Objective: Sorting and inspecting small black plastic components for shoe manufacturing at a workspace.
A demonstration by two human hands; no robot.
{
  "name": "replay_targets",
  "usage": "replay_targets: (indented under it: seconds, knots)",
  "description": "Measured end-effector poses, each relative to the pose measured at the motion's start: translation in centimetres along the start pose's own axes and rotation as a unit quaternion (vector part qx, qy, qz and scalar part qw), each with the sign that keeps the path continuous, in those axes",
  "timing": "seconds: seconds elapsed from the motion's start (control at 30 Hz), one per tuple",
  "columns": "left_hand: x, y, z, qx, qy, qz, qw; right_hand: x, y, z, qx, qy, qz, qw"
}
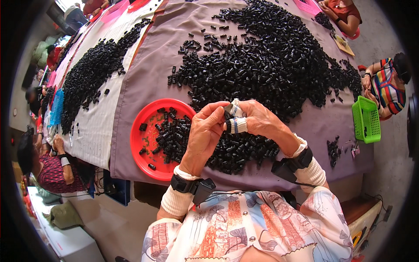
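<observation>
Left hand (204, 131) and right hand (257, 120) raised together just above the near edge of the desk (144, 65), fingertips meeting over a small black part (228, 112). Part pinched between the 2 hands, fingers of both closed on it; which hand bears most of the grip cannot be told. Wrapped in white striped tape: 2 fingertips (236, 125) of the right hand, one above the other, touching the part. Black strap with a small box on each wrist, white cuffs beneath.

Directly under the hands, a low heap of black parts (238, 150) on the purple cloth (144, 65), running on into the round red tray (142, 142) just to the left, itself half filled with the same pieces. Beyond the hands, a far larger pile of black parts (270, 56) spread across the cloth toward the far edge. To the left, another long pile (94, 72) on a pale checked cloth (94, 126).

At the right edge of the desk, a green basket (365, 118), near a seated person in a striped top (386, 87). A small scatter of parts (334, 148) between basket and hands. Other people seated along the left side and at the far corners.
</observation>
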State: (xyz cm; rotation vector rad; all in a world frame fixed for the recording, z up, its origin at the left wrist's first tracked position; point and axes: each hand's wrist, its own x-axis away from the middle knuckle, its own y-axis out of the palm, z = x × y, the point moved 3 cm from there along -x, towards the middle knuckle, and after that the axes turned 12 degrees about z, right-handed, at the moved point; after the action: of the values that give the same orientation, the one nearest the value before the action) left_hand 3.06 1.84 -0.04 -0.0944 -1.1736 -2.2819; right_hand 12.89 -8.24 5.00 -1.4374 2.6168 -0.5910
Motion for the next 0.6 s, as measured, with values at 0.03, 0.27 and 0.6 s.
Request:
replay_targets:
  seconds: [0.03,0.27,0.6]
  knots:
    - [-0.1,-0.1,-0.1,0.000,0.000,-0.002,1.000,-0.1,0.0,0.0,0.009,-0.009,-0.002,1.000]
    - [-0.5,-0.5,0.0,-0.016,0.000,0.004,1.000,-0.6,0.6,1.4,-0.023,-0.026,-0.009,0.999]
    - [-0.3,-0.5,0.2,-0.031,0.015,-0.008,0.999,-0.6,1.0,1.1,0.016,-0.043,-0.002,0.999]
